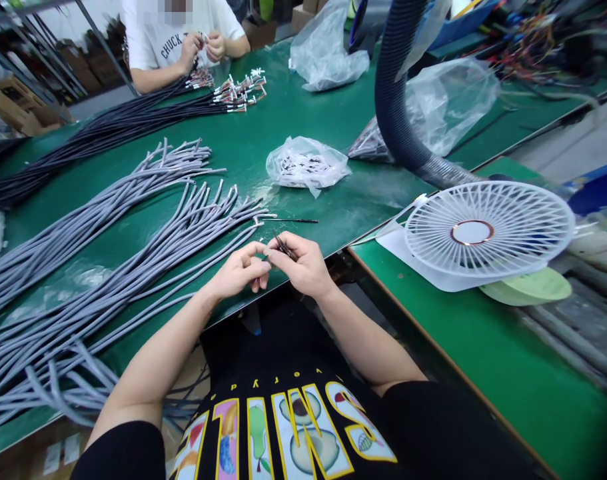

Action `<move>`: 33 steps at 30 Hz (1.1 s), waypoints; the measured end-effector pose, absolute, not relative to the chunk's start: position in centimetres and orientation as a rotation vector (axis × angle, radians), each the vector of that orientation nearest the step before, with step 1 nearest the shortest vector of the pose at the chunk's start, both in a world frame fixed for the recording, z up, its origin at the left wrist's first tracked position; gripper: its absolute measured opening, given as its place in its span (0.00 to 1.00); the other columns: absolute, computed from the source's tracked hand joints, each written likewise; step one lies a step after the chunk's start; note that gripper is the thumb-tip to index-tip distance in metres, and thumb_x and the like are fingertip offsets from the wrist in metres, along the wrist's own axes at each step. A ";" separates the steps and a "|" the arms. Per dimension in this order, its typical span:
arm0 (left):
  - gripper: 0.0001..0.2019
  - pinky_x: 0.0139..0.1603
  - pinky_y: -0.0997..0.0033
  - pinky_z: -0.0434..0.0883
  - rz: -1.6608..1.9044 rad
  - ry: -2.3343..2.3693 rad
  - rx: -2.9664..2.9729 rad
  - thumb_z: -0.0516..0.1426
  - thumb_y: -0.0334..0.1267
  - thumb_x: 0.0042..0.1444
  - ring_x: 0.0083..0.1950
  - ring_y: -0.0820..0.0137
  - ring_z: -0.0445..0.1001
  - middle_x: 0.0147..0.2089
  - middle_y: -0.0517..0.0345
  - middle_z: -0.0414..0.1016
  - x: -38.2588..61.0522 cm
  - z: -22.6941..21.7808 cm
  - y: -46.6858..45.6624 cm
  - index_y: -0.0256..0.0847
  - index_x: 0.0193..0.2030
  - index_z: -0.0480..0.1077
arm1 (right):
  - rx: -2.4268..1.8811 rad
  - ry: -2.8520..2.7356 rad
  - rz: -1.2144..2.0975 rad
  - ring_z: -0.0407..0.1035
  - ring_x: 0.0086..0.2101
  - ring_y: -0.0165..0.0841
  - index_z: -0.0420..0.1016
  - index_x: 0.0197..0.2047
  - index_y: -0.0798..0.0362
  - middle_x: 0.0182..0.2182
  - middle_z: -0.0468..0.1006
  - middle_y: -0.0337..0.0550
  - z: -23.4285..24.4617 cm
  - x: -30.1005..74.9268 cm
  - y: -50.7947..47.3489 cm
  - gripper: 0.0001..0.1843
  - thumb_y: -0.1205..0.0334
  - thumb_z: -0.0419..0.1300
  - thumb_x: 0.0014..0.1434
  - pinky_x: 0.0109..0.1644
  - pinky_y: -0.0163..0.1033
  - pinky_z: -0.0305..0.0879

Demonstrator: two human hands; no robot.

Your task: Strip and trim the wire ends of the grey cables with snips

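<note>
My left hand (239,270) and my right hand (303,263) meet at the front edge of the green table (293,127), fingertips pinched together. Thin dark wire ends (284,247) stick up from my right hand's fingers. What my left fingers pinch is too small to name. A thin black wire (293,221) lies on the table just beyond my hands. Several long grey cables (108,267) fan out to the left, their ends near my left hand.
A clear bag of small white parts (307,163) lies mid-table. A white fan (488,230) sits at the right with a ribbed black hose (396,100) behind it. Across the table a person (183,40) handles black cables (108,123). More plastic bags (448,100) sit far right.
</note>
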State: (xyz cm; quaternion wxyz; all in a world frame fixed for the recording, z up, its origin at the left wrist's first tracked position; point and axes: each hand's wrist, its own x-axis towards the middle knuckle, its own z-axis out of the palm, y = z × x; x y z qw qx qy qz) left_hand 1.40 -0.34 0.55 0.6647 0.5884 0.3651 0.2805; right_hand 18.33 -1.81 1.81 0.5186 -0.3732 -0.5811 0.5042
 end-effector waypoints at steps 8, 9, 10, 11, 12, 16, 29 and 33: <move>0.38 0.15 0.78 0.56 0.928 0.832 1.290 0.63 0.49 0.50 0.11 0.79 0.57 0.13 0.68 0.67 1.1 -0.5 -1.8 0.38 0.66 0.59 | -0.651 -0.872 1.942 0.44 0.11 0.17 0.66 0.27 0.55 0.13 0.61 0.26 -1.0 16.0 -0.8 0.14 0.58 0.67 0.46 0.16 0.28 0.40; 0.35 0.15 0.78 0.56 0.926 0.834 1.288 0.63 0.50 0.51 0.11 0.79 0.57 0.13 0.68 0.67 1.0 -0.5 -1.8 0.38 0.64 0.63 | -0.628 -0.841 1.980 0.44 0.11 0.16 0.66 0.26 0.55 0.13 0.60 0.25 -1.3 15.8 -0.7 0.14 0.58 0.67 0.45 0.15 0.28 0.40; 0.33 0.15 0.78 0.56 0.918 0.834 1.290 0.63 0.50 0.51 0.11 0.79 0.57 0.13 0.68 0.66 0.9 -0.6 -1.8 0.37 0.61 0.66 | -0.612 -0.825 2.000 0.44 0.11 0.16 0.65 0.26 0.55 0.13 0.60 0.25 -1.4 15.6 -0.7 0.14 0.58 0.67 0.45 0.15 0.27 0.40; 0.30 0.14 0.79 0.55 0.908 0.833 1.295 0.62 0.51 0.51 0.11 0.79 0.57 0.12 0.67 0.66 0.9 -0.6 -1.8 0.36 0.58 0.69 | -0.608 -0.827 2.008 0.44 0.11 0.16 0.65 0.26 0.55 0.13 0.60 0.25 -1.4 15.6 -0.6 0.14 0.59 0.67 0.45 0.15 0.27 0.39; 0.28 0.14 0.79 0.54 0.900 0.831 1.301 0.62 0.51 0.51 0.11 0.80 0.56 0.12 0.67 0.66 0.9 -0.5 -1.8 0.36 0.54 0.71 | -0.623 -0.848 2.000 0.43 0.11 0.16 0.65 0.26 0.55 0.13 0.59 0.25 -1.4 15.7 -0.6 0.14 0.59 0.67 0.46 0.15 0.27 0.39; 0.20 0.14 0.80 0.53 0.878 0.824 1.305 0.62 0.51 0.51 0.11 0.82 0.54 0.12 0.69 0.62 1.1 -0.1 -1.7 0.35 0.42 0.73 | -0.792 -1.050 1.771 0.46 0.15 0.18 0.70 0.32 0.56 0.16 0.60 0.27 -0.9 17.2 -0.5 0.15 0.53 0.66 0.50 0.17 0.28 0.40; 0.20 0.18 0.78 0.54 0.720 0.835 1.449 0.58 0.54 0.55 0.17 0.80 0.55 0.16 0.66 0.60 1.0 0.3 -1.8 0.36 0.28 0.68 | -0.884 -1.914 0.816 0.74 0.44 0.35 0.72 0.51 0.51 0.45 0.79 0.48 -0.1 20.4 -3.7 0.14 0.63 0.53 0.64 0.48 0.40 0.69; 0.21 0.20 0.78 0.56 0.702 0.814 1.527 0.56 0.53 0.57 0.18 0.80 0.55 0.17 0.64 0.60 0.9 0.2 -1.8 0.37 0.24 0.65 | -0.844 -1.978 0.702 0.75 0.39 0.34 0.72 0.54 0.51 0.44 0.80 0.48 -0.2 20.1 -3.4 0.17 0.65 0.54 0.64 0.44 0.40 0.71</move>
